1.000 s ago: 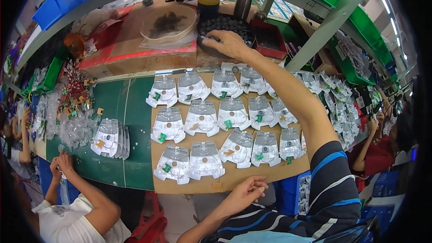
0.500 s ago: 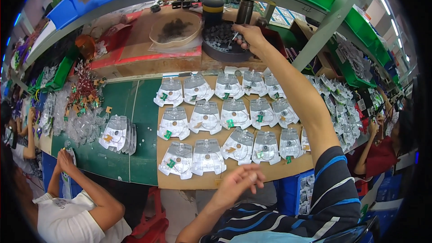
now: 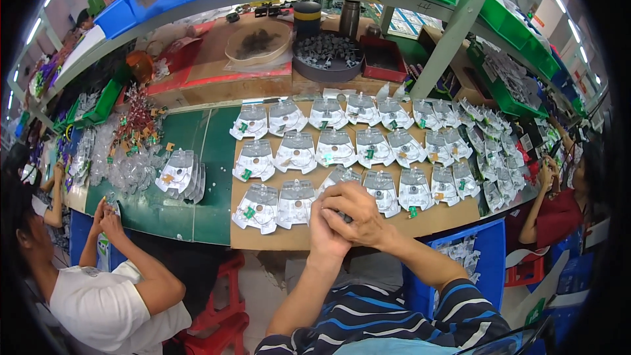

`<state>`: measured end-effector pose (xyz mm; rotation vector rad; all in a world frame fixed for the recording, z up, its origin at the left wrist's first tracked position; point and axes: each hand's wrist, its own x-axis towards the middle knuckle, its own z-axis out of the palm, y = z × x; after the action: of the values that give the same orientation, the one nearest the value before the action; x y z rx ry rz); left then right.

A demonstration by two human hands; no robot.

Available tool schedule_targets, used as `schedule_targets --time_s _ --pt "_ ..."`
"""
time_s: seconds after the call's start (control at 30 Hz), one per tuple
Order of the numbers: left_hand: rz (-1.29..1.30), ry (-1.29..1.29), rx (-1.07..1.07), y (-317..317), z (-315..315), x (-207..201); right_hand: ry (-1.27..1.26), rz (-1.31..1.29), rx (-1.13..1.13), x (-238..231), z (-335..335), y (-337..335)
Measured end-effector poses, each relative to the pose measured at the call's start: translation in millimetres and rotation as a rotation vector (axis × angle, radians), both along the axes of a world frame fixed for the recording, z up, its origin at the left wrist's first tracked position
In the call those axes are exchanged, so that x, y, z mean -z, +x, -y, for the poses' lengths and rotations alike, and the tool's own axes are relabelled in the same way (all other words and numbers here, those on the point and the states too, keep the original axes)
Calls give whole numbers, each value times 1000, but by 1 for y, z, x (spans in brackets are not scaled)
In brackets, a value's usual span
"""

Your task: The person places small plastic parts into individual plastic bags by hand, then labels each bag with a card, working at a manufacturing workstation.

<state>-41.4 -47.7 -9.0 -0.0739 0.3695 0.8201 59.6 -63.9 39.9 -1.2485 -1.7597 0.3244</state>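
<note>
My left hand [image 3: 325, 233] and my right hand [image 3: 360, 209] meet in front of me, above the near edge of the brown board [image 3: 420, 225]. Their fingers curl together, and a bit of a small dark grey part [image 3: 344, 217] shows between them; how many parts they hold is hidden. Several clear and white fan-shaped plastic housings [image 3: 258, 208] lie in rows on the board, many with a small green or orange circuit board attached. My hands partly cover one housing [image 3: 336, 177] in the front row. Beyond the rows, a round dark tray [image 3: 328, 73] holds many small grey parts.
A beige tray [image 3: 284, 52] and a red box [image 3: 383, 69] flank the round tray. More housings [image 3: 176, 174] stand stacked at left on the green mat. A shelf post [image 3: 453, 33] rises at right. A blue bin [image 3: 490, 250] sits below the table edge. Co-workers sit on both sides.
My right hand has come back from the round tray, where it gripped a small grey part, to join my left hand. The left, earlier half open alone, is now closed against it.
</note>
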Motion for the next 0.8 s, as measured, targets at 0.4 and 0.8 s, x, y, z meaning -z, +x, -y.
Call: schedule_targets --time_s 0.4,0.8 --pt "-24 -151 72 1 9 -19 165 7 123 -30 -2 20" --pt "9 28 382 -47 28 -5 -72 220 353 13 -70 69"
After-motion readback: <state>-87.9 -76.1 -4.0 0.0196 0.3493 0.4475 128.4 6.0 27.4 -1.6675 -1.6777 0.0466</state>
